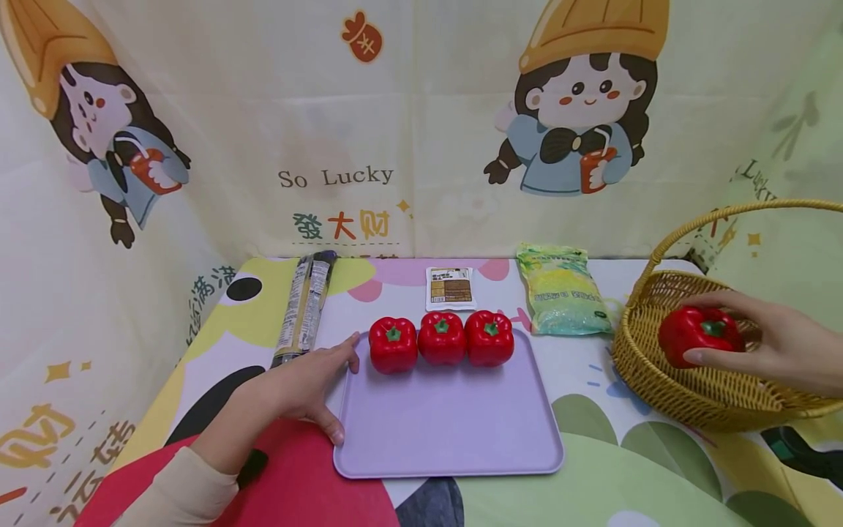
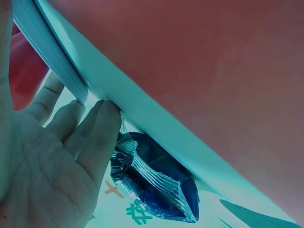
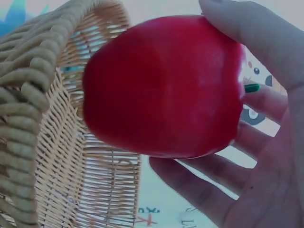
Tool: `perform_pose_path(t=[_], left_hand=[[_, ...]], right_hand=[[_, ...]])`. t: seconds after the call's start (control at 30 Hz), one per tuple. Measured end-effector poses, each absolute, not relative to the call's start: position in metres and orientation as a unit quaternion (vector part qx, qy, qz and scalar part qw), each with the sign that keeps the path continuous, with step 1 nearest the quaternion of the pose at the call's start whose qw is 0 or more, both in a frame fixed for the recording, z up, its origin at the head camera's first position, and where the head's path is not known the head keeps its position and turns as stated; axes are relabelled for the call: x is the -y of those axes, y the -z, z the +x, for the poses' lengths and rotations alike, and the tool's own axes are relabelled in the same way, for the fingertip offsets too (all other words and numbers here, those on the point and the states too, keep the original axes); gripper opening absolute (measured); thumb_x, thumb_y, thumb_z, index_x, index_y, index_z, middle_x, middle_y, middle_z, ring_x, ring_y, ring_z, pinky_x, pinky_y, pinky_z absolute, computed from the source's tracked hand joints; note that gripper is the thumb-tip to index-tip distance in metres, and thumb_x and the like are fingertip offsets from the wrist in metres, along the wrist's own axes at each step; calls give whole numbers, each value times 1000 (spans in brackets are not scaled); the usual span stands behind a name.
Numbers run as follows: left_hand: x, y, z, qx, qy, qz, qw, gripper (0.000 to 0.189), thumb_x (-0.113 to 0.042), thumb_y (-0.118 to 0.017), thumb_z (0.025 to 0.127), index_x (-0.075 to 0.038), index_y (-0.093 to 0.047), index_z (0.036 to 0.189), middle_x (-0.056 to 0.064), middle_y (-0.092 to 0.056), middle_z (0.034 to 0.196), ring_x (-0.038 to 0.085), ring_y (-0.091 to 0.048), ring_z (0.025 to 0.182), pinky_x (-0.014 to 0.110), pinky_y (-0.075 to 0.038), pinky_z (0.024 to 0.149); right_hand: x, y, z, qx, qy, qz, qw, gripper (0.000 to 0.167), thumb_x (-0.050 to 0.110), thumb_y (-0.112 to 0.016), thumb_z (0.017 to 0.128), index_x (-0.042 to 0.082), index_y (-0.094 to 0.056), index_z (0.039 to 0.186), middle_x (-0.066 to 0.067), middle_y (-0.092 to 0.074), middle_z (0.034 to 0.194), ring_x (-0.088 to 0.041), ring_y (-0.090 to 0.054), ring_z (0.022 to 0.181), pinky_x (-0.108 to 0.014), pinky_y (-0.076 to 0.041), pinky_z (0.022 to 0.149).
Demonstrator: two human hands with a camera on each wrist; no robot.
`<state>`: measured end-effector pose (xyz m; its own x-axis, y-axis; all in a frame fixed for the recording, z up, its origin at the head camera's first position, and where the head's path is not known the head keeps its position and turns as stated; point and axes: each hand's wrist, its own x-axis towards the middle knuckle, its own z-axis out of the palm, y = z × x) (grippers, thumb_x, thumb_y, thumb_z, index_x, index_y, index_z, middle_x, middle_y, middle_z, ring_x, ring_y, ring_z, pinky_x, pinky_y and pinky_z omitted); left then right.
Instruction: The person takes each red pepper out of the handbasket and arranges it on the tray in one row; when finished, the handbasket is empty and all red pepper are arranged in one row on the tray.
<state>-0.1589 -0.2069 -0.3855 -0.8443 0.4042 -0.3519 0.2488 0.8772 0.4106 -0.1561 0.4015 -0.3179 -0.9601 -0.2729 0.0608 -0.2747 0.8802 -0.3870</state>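
Observation:
My right hand [image 1: 784, 340] holds a red bell pepper [image 1: 698, 337] over the wicker basket [image 1: 648, 388], its thumb and fingers spread around the sides. In the right wrist view the held pepper [image 3: 164, 88] fills the middle, green stem toward the palm. Three more red bell peppers, a left one [image 1: 393, 345], a middle one [image 1: 442, 339] and a right one [image 1: 489, 339], stand in a row along the far edge of a lilac tray [image 1: 448, 432]. My left hand [image 1: 296, 391] rests at the tray's left edge, fingers extended and thumb at the rim.
Behind the tray lie a small flat white-and-brown packet [image 1: 451, 288] and a green-yellow bag [image 1: 565, 290]. A long dark packet [image 1: 306, 304] lies beyond the left hand. The basket's tall handle [image 1: 665, 245] arches at the right. A printed cloth [image 1: 448, 146] hangs behind the table.

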Motion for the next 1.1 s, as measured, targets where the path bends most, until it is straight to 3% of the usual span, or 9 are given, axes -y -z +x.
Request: perform_pose_path(t=[0.1,0.47,0.53,0.67,0.77,0.97,1.1], left_hand=[[206,385,-159,-944,-175,173,218,107,-57,-99,48,-28,-50,138,4,-43,155,20,-47,131,46,-52,103],[205,383,-158,-944,-176,169,224,113,-55,-99,48,-25,-47,144,4,-45,153,21,-47,132,47,-53,103],[205,383,-158,-944,-176,168,225,114,-55,-99,48,-25,-47,144,3,-45,153,20,-47,132,46,-53,103],[206,384,-159,-944,-175,168,225,115,-54,-99,48,-25,-46,145,3,-46,152,20,-46,132,46,-53,103],[206,385,-158,-944,-176,169,224,118,-55,-99,48,-23,-44,147,3,-47,151,20,-47,131,46,-52,103],[207,385,-157,-944,-178,171,220,127,-56,-99,46,-19,-39,152,3,-50,146,19,-48,127,46,-50,105],[206,385,-159,-945,-173,173,220,119,-57,-99,47,-23,-44,147,4,-47,151,19,-48,129,45,-51,105]], right_hand=[[-398,317,-155,967,-206,146,22,71,23,-90,82,6,-52,140,-27,-59,124,-34,-62,88,-24,-54,54],[-380,314,-151,961,-205,178,51,73,21,-91,79,13,-56,142,-20,-59,131,-44,-61,99,-19,-53,57],[-375,314,-150,958,-201,191,66,74,21,-93,76,15,-57,140,-17,-60,130,-39,-61,99,-20,-53,57],[-366,313,-148,953,-194,215,90,75,22,-96,72,19,-60,138,-10,-62,128,-9,-56,102,-21,-54,58],[-358,310,-148,950,-201,219,100,75,21,-97,70,23,-62,136,-3,-63,126,6,-47,100,-21,-55,59],[-342,306,-150,943,-216,233,101,74,21,-98,69,28,-63,134,6,-61,126,4,-50,101,-22,-56,61],[-334,305,-153,939,-221,245,100,75,22,-98,68,27,-63,134,5,-62,125,4,-50,102,-22,-57,62]])
